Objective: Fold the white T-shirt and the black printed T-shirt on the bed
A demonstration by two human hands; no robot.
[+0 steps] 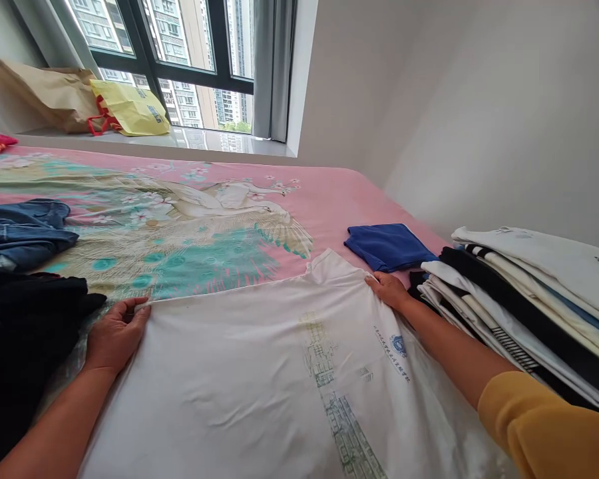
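Shirt [249,372], white and printed, lies spread, not yet folded, across the head view's lower centre, left hand [114,336] and right hand [393,291] pinching its far edge, a folded stack [524,293] done at right, rumpled dark clothes [24,339] unfolded at left.

A pink bed [332,199] is bearing a white shirt [249,372] between the left hand [117,329] and right hand [390,291], denim [24,229] and black clothing [27,332] left of the former, blue cloth [392,246] just beyond the latter, folded clothes [529,293] right of it
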